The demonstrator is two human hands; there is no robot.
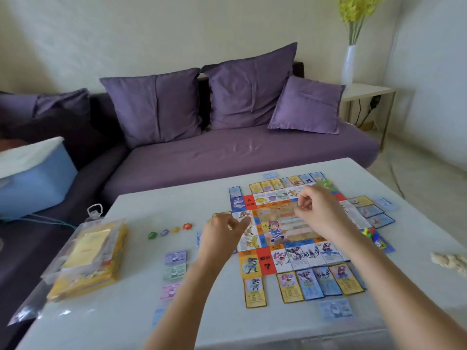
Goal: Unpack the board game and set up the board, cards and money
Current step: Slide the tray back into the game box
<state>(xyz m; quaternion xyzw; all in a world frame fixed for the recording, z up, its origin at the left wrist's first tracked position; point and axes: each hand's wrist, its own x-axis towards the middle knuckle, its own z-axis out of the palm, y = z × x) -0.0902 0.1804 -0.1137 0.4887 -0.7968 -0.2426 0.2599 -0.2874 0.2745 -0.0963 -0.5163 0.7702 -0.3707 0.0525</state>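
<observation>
**Two bare arms, nothing worn**

Two arms show in the head view, each bare along the whole length that is visible, from the forearm at the lower edge up to the fingertips. The left hand (pixel 222 229) and the right hand (pixel 316 208) are bare as well. The forearms are slim and smooth, narrowing at the wrists. Blur softens the fingers.

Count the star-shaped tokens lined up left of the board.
4, in a row on the table left of the board: green token, purple token, yellow token, red token, left to right. More may be hidden.
</observation>
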